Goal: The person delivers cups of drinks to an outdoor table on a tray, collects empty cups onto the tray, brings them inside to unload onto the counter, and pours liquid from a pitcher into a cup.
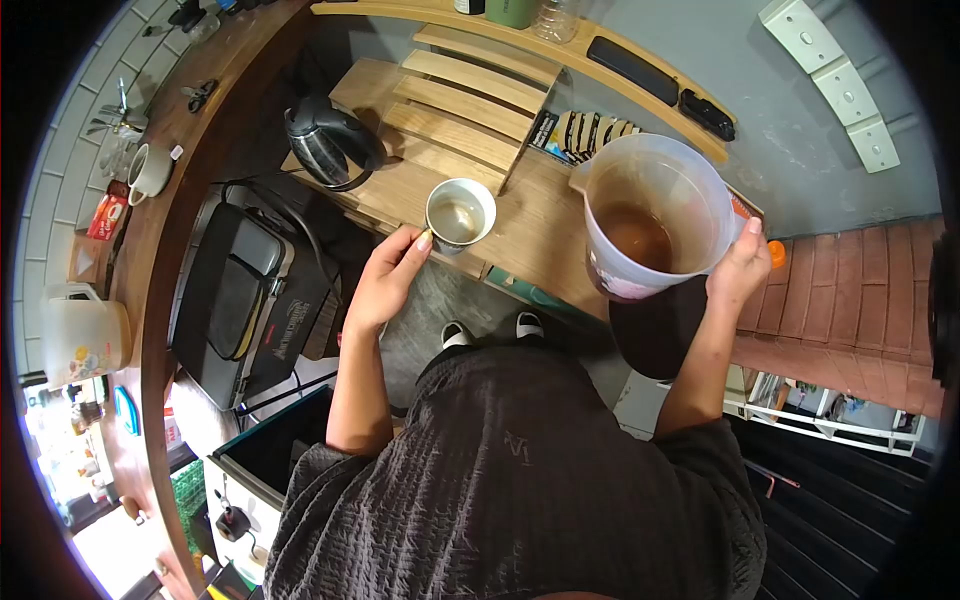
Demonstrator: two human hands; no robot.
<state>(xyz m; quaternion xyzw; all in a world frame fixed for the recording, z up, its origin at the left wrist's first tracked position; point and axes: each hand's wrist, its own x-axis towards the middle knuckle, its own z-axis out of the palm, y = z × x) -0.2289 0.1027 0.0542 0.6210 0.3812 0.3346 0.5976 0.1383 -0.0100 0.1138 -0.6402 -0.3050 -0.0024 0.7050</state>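
Observation:
My left hand [390,278] is closed on a white mug [463,190], gripping it at the lower left side. A small amount of pale, cloudy liquid [457,218] lies in the mug. On the right, my right hand [736,266] is wrapped round the handle side of a large translucent plastic pitcher [625,277]. Brown liquid [636,240] covers the pitcher's bottom, and its spout points up and to the left. Both vessels are held in front of the low wooden table [540,235], apart from each other.
A black electric kettle [322,145] stands on the table beside a slatted wooden rack [455,95]. Along the left runs a wooden counter [165,235] with a white cup [150,172], scissors [200,95] and another pitcher [88,335]. Below it sits a black bag [265,310].

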